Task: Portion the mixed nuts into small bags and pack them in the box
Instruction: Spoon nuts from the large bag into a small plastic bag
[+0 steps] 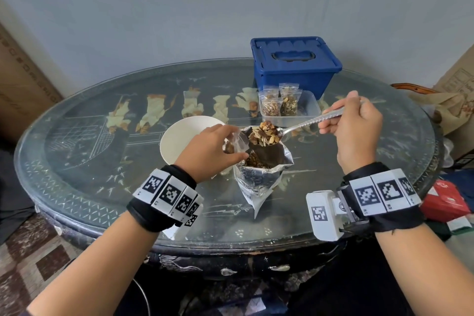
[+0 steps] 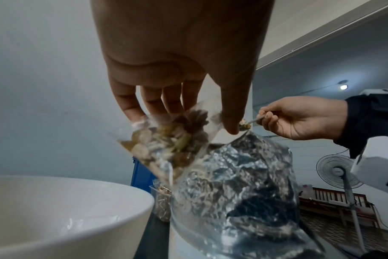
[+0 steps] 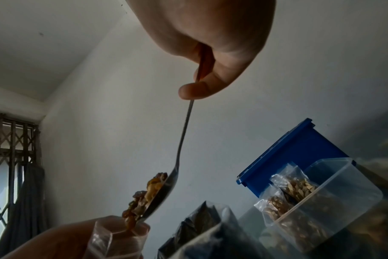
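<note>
Pinching the mouth of a small clear bag [image 1: 234,145] at frame centre, the left hand [image 1: 209,151] holds it over the open foil pouch [image 1: 259,172] of nuts. To its right, the right hand [image 1: 355,127] grips a spoon [image 1: 305,124] by the handle — its heaped bowl tipped at the bag's opening. Above stands a clear tub [image 1: 311,108] with two filled bags [image 1: 280,104]; behind that, the closed blue box [image 1: 295,65]. A white bowl [image 1: 179,136] sits left of the pouch.
</note>
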